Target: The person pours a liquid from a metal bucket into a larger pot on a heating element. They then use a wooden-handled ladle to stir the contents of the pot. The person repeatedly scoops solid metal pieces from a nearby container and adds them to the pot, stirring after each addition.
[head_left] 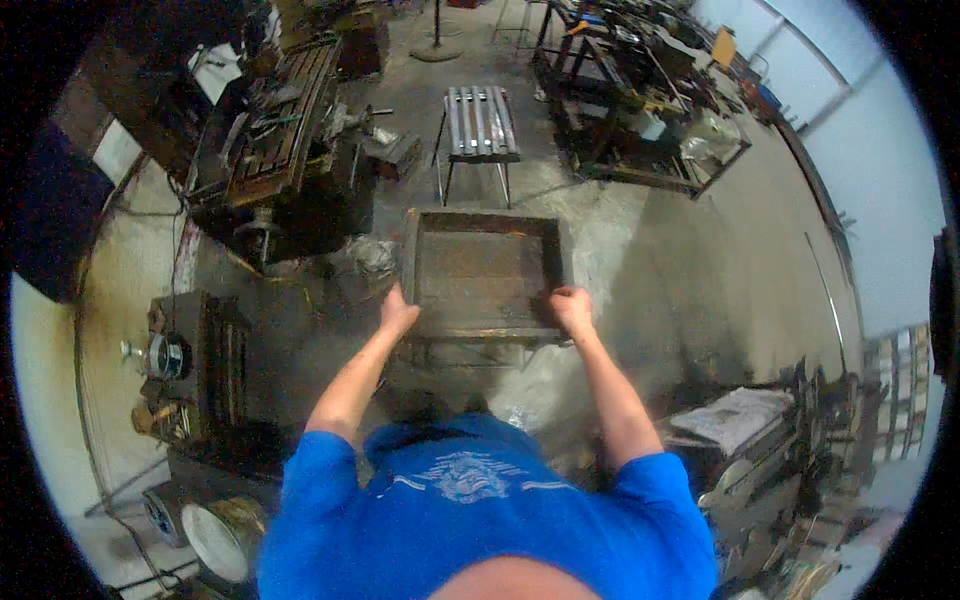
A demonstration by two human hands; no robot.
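Note:
In front of me is a shallow wooden box (490, 333), dark and worn, with an open top and raised sides. Its inside shows a brownish bottom and nothing I can make out lying on it. My left hand (399, 313) is closed round the left side near the front corner. On the opposite side my right hand (572, 308) grips the edge near the other front corner. Both arms reach forward. What lies directly beneath the box is mostly hidden.
Beyond the box stands a slatted stool (480, 122) with thin legs. A machine with a slotted table (280, 130) is at the left. Far right, a metal workbench (655, 160) carries clutter. Near right, a cloth (735, 418) lies over equipment. A crumpled clear bag (372, 256) rests on the floor.

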